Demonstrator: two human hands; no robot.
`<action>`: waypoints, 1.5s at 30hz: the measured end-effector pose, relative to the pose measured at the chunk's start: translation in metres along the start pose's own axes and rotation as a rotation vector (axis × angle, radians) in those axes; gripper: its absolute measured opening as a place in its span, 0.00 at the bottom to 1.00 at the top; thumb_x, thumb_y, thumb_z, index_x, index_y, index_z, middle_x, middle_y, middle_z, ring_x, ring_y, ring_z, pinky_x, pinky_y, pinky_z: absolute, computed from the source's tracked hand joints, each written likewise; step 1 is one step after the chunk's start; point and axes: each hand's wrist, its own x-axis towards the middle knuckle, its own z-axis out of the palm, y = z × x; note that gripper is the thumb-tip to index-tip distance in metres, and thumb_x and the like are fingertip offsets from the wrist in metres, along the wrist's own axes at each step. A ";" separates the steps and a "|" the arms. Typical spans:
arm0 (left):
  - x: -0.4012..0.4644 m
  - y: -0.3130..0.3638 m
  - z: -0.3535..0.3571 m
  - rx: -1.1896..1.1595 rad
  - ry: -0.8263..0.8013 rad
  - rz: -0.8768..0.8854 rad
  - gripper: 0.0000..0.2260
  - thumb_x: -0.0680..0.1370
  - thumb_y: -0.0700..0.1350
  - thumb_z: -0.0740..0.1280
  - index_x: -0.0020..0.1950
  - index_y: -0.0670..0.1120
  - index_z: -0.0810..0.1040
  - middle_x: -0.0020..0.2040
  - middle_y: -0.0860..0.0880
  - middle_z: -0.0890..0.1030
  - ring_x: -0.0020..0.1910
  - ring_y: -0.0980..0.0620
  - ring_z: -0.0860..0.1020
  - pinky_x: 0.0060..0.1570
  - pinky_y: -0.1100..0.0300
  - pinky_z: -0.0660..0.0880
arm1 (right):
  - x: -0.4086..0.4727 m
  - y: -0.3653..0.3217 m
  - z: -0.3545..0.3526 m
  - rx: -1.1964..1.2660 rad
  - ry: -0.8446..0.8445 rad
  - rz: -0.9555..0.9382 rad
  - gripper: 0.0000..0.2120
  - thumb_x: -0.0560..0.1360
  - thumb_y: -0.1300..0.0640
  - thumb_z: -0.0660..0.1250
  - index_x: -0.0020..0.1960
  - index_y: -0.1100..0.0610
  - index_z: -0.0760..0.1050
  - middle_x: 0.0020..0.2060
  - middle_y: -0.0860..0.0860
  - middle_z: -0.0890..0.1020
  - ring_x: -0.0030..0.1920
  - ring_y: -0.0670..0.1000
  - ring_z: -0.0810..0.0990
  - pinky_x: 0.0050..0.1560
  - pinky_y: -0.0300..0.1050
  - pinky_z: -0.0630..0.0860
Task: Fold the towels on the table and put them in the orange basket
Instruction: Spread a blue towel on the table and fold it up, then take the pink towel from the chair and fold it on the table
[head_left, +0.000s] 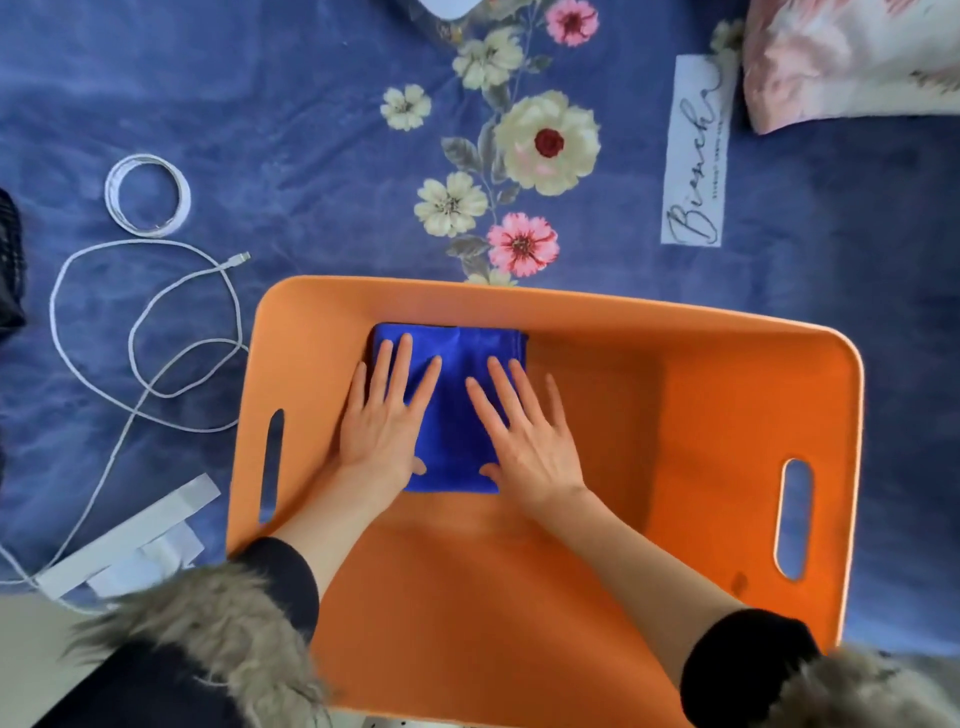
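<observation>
Towel (451, 415): folded, blue, on the orange basket (597, 322) floor against its far wall; my hands hide its sides.
Grip: my left hand (382, 426) and right hand (524, 436) press flat, fingers straight, holding nothing.
Surroundings: white cable (145, 332) and tape roll (148, 195) lie left on the floral bedspread (311, 130).
Cut off: pillow (852, 57), top right.

Blue floral cloth (311, 104) as ground; white cable (145, 332) looped at left, tape roll (148, 195) beyond it, white strips (130, 540) nearer; lettered white label (696, 150) and pink pillow (852, 57) upper right.
</observation>
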 end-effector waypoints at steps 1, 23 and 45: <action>0.005 -0.001 0.000 0.025 -0.011 0.002 0.59 0.65 0.63 0.72 0.73 0.49 0.28 0.73 0.40 0.29 0.74 0.41 0.34 0.73 0.47 0.39 | 0.008 0.005 0.000 -0.061 -0.033 -0.016 0.53 0.69 0.43 0.70 0.75 0.51 0.33 0.76 0.55 0.37 0.75 0.56 0.35 0.71 0.61 0.35; -0.082 0.031 -0.073 -0.358 0.049 0.127 0.28 0.80 0.52 0.57 0.77 0.50 0.51 0.78 0.47 0.50 0.77 0.46 0.43 0.73 0.48 0.45 | -0.100 0.001 -0.068 0.274 0.013 0.354 0.28 0.79 0.48 0.57 0.75 0.50 0.52 0.74 0.51 0.59 0.72 0.54 0.61 0.68 0.51 0.61; -0.274 0.135 -0.190 -0.077 0.297 1.198 0.26 0.80 0.53 0.59 0.76 0.50 0.57 0.76 0.48 0.57 0.76 0.48 0.51 0.72 0.52 0.52 | -0.427 -0.165 -0.080 0.540 0.712 1.517 0.26 0.79 0.45 0.57 0.75 0.49 0.57 0.74 0.51 0.61 0.73 0.48 0.60 0.70 0.47 0.58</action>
